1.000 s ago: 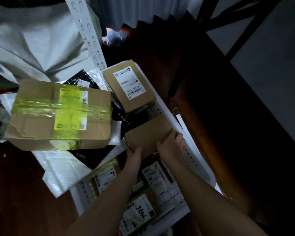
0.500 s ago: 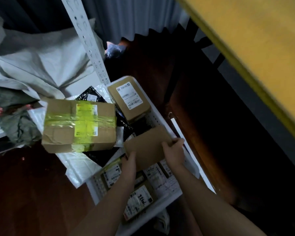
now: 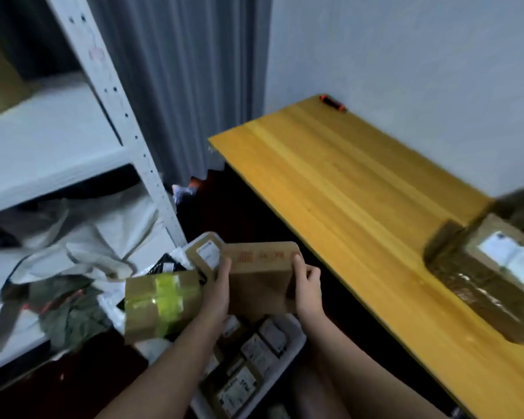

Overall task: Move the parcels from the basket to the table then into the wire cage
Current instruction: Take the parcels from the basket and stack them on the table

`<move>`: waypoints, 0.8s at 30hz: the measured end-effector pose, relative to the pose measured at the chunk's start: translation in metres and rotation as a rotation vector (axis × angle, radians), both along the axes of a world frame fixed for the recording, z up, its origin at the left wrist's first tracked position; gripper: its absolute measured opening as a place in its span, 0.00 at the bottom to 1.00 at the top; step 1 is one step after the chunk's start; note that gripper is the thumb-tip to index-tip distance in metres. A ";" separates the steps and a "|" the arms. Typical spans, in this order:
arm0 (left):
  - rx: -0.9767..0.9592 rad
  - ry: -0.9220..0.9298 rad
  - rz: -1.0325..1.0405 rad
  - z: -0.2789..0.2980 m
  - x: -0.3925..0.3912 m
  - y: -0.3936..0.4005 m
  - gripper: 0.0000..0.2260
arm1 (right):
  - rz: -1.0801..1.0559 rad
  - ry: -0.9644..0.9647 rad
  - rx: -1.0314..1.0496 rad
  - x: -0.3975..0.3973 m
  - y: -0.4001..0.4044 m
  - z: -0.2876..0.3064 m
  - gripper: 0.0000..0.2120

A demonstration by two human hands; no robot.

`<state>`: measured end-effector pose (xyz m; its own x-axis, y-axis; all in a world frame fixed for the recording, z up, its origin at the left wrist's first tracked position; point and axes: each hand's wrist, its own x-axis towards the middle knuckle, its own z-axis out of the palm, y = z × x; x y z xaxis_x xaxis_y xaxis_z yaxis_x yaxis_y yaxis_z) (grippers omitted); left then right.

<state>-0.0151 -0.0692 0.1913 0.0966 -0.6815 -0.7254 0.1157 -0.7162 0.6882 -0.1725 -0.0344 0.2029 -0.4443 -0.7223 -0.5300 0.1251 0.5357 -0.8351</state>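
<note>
Early in the transfer: one box lifted clear of the basket, table stage barely begun.

Both hands grasp a plain brown box [image 3: 260,282], held above the basket [image 3: 294,343]: left hand [image 3: 217,293] curled round its left edge, right hand [image 3: 307,290] round its right edge, thumbs on the near face. Box is not yet over the table [image 3: 345,192], which lies right of the basket. One taped parcel [image 3: 490,276] already sits on the table's near right part, partly out of frame. Left in or on the basket: a green-taped box [image 3: 161,300] on its left side, a labelled box [image 3: 206,255] at its far end, several small labelled parcels [image 3: 248,367] inside. Wire cage not in view; judged, that stage has not started.
</note>
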 end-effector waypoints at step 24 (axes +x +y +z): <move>-0.399 -0.008 -0.988 0.122 -0.311 0.038 0.25 | -0.644 -0.042 -0.099 -0.261 0.143 0.080 0.28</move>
